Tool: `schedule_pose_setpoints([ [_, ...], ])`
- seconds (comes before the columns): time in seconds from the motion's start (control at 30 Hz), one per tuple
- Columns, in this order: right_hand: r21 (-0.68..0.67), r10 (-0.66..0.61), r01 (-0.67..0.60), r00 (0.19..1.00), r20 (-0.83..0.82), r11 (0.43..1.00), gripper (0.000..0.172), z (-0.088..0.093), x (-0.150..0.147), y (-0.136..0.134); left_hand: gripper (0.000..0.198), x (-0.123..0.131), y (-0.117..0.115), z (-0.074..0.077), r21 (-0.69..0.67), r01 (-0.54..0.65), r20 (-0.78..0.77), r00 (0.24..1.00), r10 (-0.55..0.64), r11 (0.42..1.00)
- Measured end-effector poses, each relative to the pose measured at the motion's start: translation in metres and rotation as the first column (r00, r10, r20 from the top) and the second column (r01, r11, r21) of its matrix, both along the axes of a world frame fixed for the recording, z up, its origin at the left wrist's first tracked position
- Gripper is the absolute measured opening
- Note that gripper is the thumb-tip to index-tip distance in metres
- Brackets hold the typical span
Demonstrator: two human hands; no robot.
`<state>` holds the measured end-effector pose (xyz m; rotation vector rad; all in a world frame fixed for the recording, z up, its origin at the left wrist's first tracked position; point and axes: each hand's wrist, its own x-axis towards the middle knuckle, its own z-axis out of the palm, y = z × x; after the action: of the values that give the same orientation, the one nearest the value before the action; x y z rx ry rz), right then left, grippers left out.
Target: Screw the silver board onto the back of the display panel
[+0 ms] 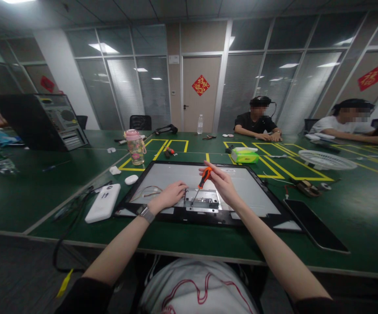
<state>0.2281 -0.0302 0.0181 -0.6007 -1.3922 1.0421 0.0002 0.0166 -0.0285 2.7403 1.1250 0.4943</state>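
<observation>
Shiny metal here on the bracket (205, 201), plastic on the screwdriver handle (204, 177), a smooth matt face on the panel (172, 172), now soft sheen across the tabletop (208, 243), clear plastic on the bottle (200, 125), matt cloth (189, 271) below

A panel (172, 172) lies on the bench (189, 241); a bracket (203, 202) sits on its six o'clock side. Around the panel: power bank (103, 203) at nine, tumbler (135, 149) at ten, computer case (40, 122) farther out that way, water bottle (200, 125) at twelve, tissue pack (244, 155) at one, phone (316, 224) near four.
</observation>
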Motion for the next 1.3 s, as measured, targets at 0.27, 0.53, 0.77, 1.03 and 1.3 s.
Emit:
schedule_pose_setpoints([
  [0.27, 0.054, -0.155, 0.152, 0.985, 0.071, 0.987, 0.031, 0.000, 0.001, 0.000, 0.033, 0.001, -0.003, 0.004, -0.003, 0.012, 0.001, 1.000, -0.012, 1.000],
  [0.53, 0.020, -0.063, 0.062, 0.997, 0.036, 0.998, 0.039, 0.000, -0.002, -0.001, 0.033, 0.001, -0.003, 0.004, -0.022, 0.003, 0.009, 1.000, -0.003, 1.000],
  [0.77, -0.033, -0.104, 0.103, 0.994, -0.035, 0.994, 0.019, -0.002, 0.000, 0.003, 0.034, 0.002, -0.005, 0.005, -0.033, 0.006, 0.008, 1.000, -0.006, 0.999],
  [1.03, -0.092, -0.082, 0.071, 0.989, -0.121, 0.993, 0.021, 0.005, -0.004, -0.004, 0.033, 0.000, -0.004, 0.004, -0.030, 0.010, 0.026, 1.000, -0.009, 1.000],
  [1.3, -0.088, 0.043, -0.056, 0.989, -0.140, 0.995, 0.031, 0.007, -0.003, -0.005, 0.034, -0.001, -0.001, 0.000, -0.021, 0.023, 0.041, 0.999, -0.022, 0.999],
])
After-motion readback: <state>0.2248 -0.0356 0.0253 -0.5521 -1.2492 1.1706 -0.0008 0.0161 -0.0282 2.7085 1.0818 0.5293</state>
